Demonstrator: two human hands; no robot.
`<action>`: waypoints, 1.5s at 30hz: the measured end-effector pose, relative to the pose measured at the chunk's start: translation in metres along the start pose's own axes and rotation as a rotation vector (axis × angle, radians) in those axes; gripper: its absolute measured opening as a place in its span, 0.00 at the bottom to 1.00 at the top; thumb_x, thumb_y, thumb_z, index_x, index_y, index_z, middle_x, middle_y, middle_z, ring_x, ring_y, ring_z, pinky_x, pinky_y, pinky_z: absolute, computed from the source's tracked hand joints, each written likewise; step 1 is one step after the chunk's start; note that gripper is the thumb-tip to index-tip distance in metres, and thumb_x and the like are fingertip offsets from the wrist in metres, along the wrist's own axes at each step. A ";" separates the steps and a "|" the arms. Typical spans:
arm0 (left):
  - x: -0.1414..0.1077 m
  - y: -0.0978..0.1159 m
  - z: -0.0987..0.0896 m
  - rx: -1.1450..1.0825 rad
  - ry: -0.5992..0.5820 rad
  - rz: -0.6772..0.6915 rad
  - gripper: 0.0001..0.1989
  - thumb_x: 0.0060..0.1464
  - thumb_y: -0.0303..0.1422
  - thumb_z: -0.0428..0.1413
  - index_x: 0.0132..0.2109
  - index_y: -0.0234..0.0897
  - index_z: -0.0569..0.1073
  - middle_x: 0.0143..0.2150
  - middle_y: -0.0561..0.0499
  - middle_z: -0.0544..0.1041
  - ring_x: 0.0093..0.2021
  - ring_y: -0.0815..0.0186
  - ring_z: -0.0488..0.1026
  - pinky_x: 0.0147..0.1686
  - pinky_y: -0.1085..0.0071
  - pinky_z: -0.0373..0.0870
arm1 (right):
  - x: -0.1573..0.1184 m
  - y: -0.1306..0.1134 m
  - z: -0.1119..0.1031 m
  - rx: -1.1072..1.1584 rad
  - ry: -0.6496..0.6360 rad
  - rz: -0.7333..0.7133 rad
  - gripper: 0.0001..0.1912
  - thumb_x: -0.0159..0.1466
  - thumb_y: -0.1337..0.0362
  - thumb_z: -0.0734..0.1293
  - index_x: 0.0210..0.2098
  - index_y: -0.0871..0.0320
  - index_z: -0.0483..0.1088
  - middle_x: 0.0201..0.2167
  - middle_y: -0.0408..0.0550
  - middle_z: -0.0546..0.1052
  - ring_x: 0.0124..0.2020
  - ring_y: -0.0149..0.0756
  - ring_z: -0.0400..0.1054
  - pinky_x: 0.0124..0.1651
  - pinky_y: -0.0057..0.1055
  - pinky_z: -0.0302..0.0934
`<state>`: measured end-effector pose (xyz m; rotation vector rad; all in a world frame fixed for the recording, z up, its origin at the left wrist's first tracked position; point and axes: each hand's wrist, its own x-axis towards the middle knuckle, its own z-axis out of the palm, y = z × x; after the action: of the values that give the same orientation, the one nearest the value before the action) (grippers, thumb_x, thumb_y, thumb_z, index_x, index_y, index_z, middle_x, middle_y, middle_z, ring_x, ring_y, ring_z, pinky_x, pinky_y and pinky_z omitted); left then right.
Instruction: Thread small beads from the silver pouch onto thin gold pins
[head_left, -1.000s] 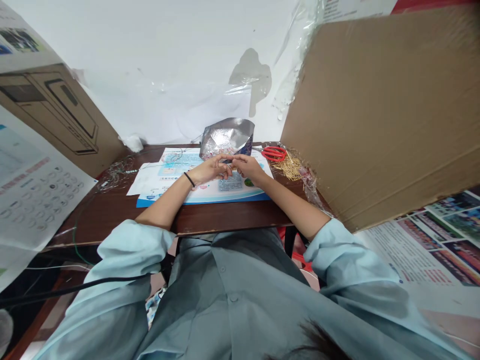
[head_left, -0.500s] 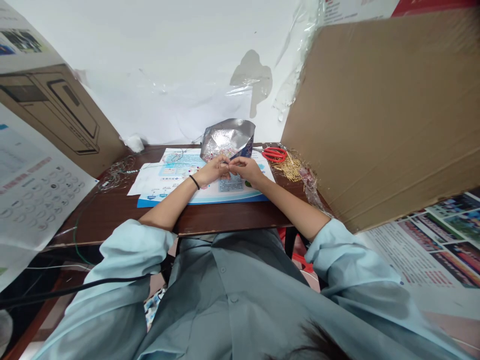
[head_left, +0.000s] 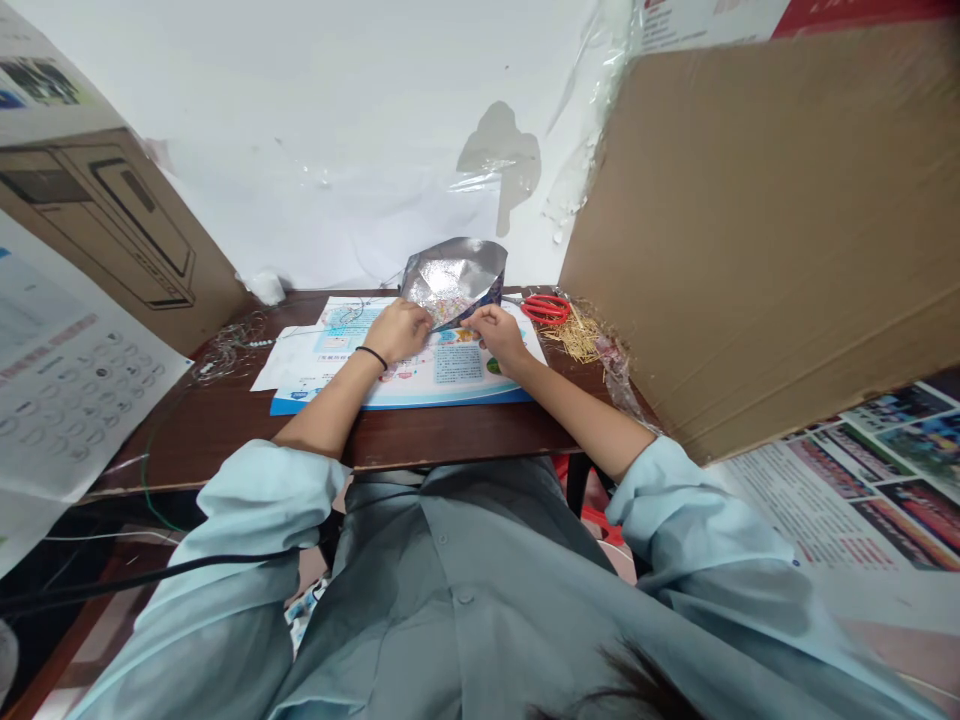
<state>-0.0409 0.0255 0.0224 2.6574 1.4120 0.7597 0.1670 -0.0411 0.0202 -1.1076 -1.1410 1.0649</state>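
A crumpled silver foil bag (head_left: pixel 452 275) stands at the back of a printed leaflet (head_left: pixel 457 365), with small coloured bits showing inside its mouth. My left hand (head_left: pixel 397 332), with a black band (head_left: pixel 371 355) on the wrist, has its fingers at the bag's lower left corner. My right hand (head_left: pixel 495 335) pinches the bag's dark blue lower edge. That edge runs between my two hands. Behind the bag, red-handled scissors (head_left: pixel 546 308) lie near a pile of thin straw-coloured sticks (head_left: pixel 577 337).
The dark wooden table (head_left: pixel 210 420) holds a tangle of thin wire (head_left: pixel 225 347) at the left. A large cardboard sheet (head_left: pixel 750 230) leans in at the right, and a cardboard box (head_left: pixel 112 230) and a printed sheet (head_left: pixel 75 380) stand at the left. Behind is a white wall.
My hands have moved apart from their close position, the left one going up and left to the bag. The bag's blue lower edge now stretches between them.
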 end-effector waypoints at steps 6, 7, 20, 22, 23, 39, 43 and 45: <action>0.000 0.006 0.011 0.168 -0.165 0.155 0.23 0.68 0.37 0.46 0.51 0.32 0.84 0.57 0.37 0.83 0.63 0.49 0.75 0.67 0.52 0.66 | 0.001 0.012 0.003 -0.011 -0.038 0.024 0.07 0.59 0.70 0.68 0.26 0.55 0.67 0.23 0.37 0.75 0.25 0.26 0.63 0.32 0.25 0.59; -0.001 0.006 0.011 0.184 -0.177 0.142 0.24 0.69 0.37 0.45 0.54 0.32 0.83 0.60 0.37 0.82 0.66 0.49 0.73 0.69 0.52 0.65 | 0.002 0.014 0.004 -0.008 -0.045 0.022 0.07 0.59 0.70 0.68 0.26 0.55 0.67 0.22 0.37 0.75 0.24 0.26 0.63 0.31 0.26 0.59; 0.003 0.017 0.018 0.102 -0.177 0.004 0.21 0.70 0.38 0.46 0.50 0.36 0.83 0.60 0.38 0.81 0.66 0.45 0.71 0.69 0.47 0.57 | 0.001 0.016 0.002 -0.068 -0.112 0.002 0.07 0.59 0.67 0.69 0.27 0.55 0.68 0.23 0.38 0.75 0.22 0.26 0.61 0.29 0.26 0.57; 0.003 0.016 0.019 0.060 -0.143 -0.029 0.20 0.69 0.38 0.48 0.46 0.35 0.84 0.58 0.36 0.82 0.64 0.43 0.71 0.68 0.46 0.57 | 0.001 0.016 0.003 -0.084 -0.112 0.003 0.06 0.59 0.67 0.69 0.27 0.55 0.67 0.23 0.38 0.76 0.22 0.26 0.61 0.29 0.26 0.57; 0.004 0.015 0.020 0.031 -0.119 -0.049 0.19 0.68 0.38 0.49 0.44 0.35 0.84 0.57 0.35 0.82 0.63 0.42 0.72 0.68 0.46 0.58 | 0.001 0.016 0.003 -0.090 -0.112 0.004 0.06 0.59 0.66 0.69 0.27 0.55 0.67 0.23 0.38 0.76 0.22 0.26 0.62 0.29 0.26 0.56; 0.004 0.028 0.004 -0.850 0.183 -0.478 0.04 0.55 0.25 0.60 0.33 0.35 0.73 0.28 0.54 0.76 0.29 0.68 0.75 0.37 0.68 0.78 | 0.003 0.017 0.001 -0.074 -0.084 -0.031 0.06 0.59 0.67 0.69 0.28 0.55 0.67 0.26 0.39 0.78 0.26 0.27 0.66 0.33 0.26 0.62; 0.001 0.037 0.008 -0.995 0.072 -0.469 0.08 0.56 0.25 0.63 0.32 0.35 0.72 0.23 0.57 0.70 0.25 0.72 0.71 0.36 0.69 0.80 | 0.004 0.019 0.001 -0.084 -0.094 -0.041 0.06 0.60 0.66 0.69 0.29 0.54 0.66 0.27 0.39 0.79 0.26 0.28 0.66 0.34 0.27 0.63; -0.001 0.040 0.009 -1.066 0.012 -0.481 0.09 0.58 0.25 0.64 0.33 0.35 0.71 0.22 0.57 0.71 0.25 0.72 0.71 0.38 0.68 0.81 | 0.005 0.020 0.002 -0.108 -0.103 -0.048 0.06 0.60 0.66 0.69 0.29 0.54 0.66 0.26 0.39 0.78 0.26 0.29 0.67 0.34 0.28 0.64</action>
<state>-0.0068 0.0025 0.0246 1.4507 1.0902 1.0480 0.1647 -0.0332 0.0008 -1.1142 -1.3134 1.0425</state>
